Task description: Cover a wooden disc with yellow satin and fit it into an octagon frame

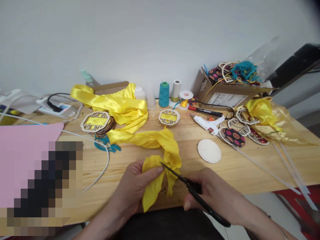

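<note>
My left hand point(136, 188) pinches the near end of a long yellow satin cloth point(130, 116) at the table's front edge, thumb pressed on the fold. My right hand point(212, 193) grips black scissors point(190, 185), whose blades point left and touch the cloth just beside my left thumb. The cloth runs from my hands back across the wooden table point(250, 166) in loose folds toward the far left.
Two round lattice ornaments with yellow centres point(96, 121) point(169, 117) lie behind the cloth. A white disc point(209, 150), a glue gun point(208, 124), a marker point(205, 111), thread spools point(164, 94), a cardboard box point(230, 90) and pink paper point(22, 156) surround them.
</note>
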`<action>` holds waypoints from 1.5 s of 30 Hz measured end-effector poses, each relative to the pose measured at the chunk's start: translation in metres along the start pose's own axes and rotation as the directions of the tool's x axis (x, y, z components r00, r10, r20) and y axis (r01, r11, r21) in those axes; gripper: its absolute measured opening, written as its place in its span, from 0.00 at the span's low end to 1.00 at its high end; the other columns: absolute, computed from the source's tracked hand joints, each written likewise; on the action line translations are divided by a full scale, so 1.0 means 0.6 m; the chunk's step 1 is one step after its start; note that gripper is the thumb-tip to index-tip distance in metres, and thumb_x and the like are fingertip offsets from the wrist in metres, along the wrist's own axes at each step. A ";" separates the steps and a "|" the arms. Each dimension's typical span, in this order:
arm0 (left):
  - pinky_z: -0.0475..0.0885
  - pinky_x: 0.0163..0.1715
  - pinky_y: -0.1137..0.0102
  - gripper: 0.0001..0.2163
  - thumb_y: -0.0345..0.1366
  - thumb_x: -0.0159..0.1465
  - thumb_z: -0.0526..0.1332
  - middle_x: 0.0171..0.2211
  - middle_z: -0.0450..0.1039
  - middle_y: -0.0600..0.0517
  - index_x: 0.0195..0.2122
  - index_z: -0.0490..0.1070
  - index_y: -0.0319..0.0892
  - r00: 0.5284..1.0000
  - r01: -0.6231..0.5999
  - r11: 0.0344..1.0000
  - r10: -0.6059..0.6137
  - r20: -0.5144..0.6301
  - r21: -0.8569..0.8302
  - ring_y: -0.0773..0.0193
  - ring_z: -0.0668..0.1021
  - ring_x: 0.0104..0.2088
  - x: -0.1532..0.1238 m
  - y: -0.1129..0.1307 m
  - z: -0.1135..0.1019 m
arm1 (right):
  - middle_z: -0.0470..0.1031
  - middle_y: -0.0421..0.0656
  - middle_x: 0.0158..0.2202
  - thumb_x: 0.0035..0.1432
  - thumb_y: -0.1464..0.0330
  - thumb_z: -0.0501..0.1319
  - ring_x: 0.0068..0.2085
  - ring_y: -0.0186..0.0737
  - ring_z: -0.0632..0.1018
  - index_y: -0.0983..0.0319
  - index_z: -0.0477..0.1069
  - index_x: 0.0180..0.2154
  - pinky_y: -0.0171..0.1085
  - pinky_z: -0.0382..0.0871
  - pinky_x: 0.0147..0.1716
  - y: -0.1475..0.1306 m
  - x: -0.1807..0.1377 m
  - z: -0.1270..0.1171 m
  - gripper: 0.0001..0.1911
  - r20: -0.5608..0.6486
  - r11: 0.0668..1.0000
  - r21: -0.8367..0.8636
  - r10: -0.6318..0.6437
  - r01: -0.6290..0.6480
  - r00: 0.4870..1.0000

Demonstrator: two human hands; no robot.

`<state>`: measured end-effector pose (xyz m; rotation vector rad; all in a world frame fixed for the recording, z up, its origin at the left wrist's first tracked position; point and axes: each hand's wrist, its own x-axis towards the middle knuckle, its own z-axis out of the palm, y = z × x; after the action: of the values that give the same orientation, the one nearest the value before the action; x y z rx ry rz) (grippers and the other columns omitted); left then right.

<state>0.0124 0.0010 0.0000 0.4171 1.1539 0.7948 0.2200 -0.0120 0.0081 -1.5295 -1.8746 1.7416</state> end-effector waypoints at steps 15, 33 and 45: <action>0.69 0.23 0.72 0.09 0.38 0.50 0.70 0.22 0.77 0.49 0.27 0.77 0.38 0.998 0.021 1.000 -0.022 0.060 0.011 0.65 0.75 0.20 -0.001 0.003 -0.007 | 0.62 0.33 0.18 0.47 0.62 0.67 0.21 0.27 0.58 0.64 0.75 0.21 0.28 0.45 0.16 -0.007 0.004 -0.004 0.11 -0.013 0.997 0.013 0.076 -0.076 0.997; 0.69 0.22 0.73 0.09 0.39 0.50 0.70 0.21 0.76 0.49 0.25 0.77 0.37 0.998 0.014 0.997 -0.019 0.065 0.070 0.65 0.75 0.20 0.004 -0.002 -0.012 | 0.63 0.33 0.19 0.47 0.56 0.66 0.22 0.28 0.58 0.62 0.68 0.24 0.30 0.48 0.17 -0.013 -0.003 -0.009 0.16 0.040 0.983 -0.157 0.101 -0.093 0.994; 0.67 0.23 0.75 0.10 0.40 0.52 0.69 0.22 0.78 0.49 0.27 0.78 0.38 0.982 0.039 0.990 -0.063 0.179 0.132 0.66 0.76 0.21 0.006 -0.007 -0.017 | 0.67 0.32 0.20 0.46 0.55 0.67 0.23 0.28 0.61 0.62 0.68 0.25 0.29 0.50 0.18 -0.016 -0.002 -0.003 0.17 0.032 0.992 -0.103 0.073 -0.069 0.997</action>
<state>0.0050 -0.0002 -0.0087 0.5542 1.0424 0.6258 0.2163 -0.0096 0.0169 -1.6313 -1.9782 1.7382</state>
